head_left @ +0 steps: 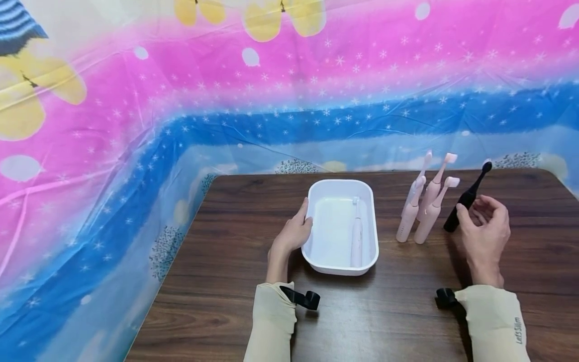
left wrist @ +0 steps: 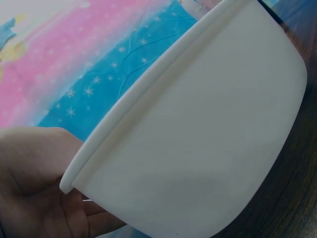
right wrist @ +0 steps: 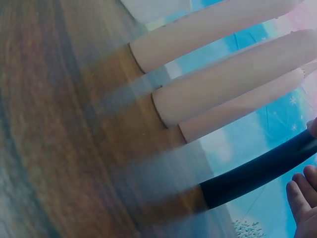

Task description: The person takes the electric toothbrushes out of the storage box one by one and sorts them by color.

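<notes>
In the head view my left hand (head_left: 293,232) holds the left side of a white plastic tray (head_left: 340,271), with the thumb along its rim. A white electric toothbrush (head_left: 357,244) lies inside the tray, towards its right wall. My right hand (head_left: 487,239) pinches a black electric toothbrush (head_left: 462,207) by its handle; in the right wrist view the base of that handle (right wrist: 247,178) is at the table. Several pale pink and whitish electric toothbrushes stand upright in a group just left of it, among them a front pink toothbrush (head_left: 427,223).
The dark wood-grain table (head_left: 217,281) has its back edge just behind the tray and toothbrushes. A pink and blue patterned cloth (head_left: 271,100) hangs behind the table and down its left side. Black straps sit on both wrists, over pale sleeves.
</notes>
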Demonstrator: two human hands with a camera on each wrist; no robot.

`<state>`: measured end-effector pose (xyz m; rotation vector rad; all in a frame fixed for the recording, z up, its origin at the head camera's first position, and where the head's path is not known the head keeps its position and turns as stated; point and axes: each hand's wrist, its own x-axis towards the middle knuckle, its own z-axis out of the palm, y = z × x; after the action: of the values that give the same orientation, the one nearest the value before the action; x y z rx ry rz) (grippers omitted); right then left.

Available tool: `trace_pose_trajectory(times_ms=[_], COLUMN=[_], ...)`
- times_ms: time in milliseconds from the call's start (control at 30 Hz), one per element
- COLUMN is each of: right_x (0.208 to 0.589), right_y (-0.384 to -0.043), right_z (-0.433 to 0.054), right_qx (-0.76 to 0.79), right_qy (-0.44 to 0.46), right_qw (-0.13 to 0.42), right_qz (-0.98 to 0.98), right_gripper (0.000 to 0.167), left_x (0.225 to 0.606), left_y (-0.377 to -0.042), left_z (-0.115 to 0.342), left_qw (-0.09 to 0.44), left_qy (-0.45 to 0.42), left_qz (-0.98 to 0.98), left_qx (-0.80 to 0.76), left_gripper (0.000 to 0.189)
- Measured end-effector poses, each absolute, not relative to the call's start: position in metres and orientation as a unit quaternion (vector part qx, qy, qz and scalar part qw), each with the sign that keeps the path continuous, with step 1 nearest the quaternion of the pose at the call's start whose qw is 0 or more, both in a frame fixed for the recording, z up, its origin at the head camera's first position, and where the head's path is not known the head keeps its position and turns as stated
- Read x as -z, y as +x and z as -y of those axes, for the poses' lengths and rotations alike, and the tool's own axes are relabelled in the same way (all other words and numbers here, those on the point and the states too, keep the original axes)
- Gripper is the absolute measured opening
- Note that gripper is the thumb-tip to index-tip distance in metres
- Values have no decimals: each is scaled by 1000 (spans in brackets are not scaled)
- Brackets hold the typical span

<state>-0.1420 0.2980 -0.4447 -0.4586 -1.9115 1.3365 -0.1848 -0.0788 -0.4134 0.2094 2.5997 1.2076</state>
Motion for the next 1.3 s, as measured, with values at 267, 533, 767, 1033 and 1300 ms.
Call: trace_pose_trajectory(times_ms=[267, 533, 767, 1033, 1300], right_x=[427, 402, 377, 364, 338], right_y=[-139, -138, -133, -133, -125], right_z=[-297, -294, -286, -287, -264], right_qx=[-540, -541, -557, -528, -578], right_qy=[-160, -129, -112, -65, -36], right_qw=[427, 469, 489, 520, 538], right_qz=[708, 686, 662, 668, 613], right_gripper=[45, 42, 40, 42, 40], left_x=[410, 409, 410, 407, 406], left_y=[-185, -187, -188, -188, -187], left_z=[79, 78, 75, 76, 76], left_qw=[144, 140, 141, 141, 142], left_qy=[67, 65, 63, 59, 66], left_qz=[-893, -893, -892, -892, -894], left_qx=[-422, -422, -424, -425, -419], left_gripper=[57, 57, 56, 56, 57])
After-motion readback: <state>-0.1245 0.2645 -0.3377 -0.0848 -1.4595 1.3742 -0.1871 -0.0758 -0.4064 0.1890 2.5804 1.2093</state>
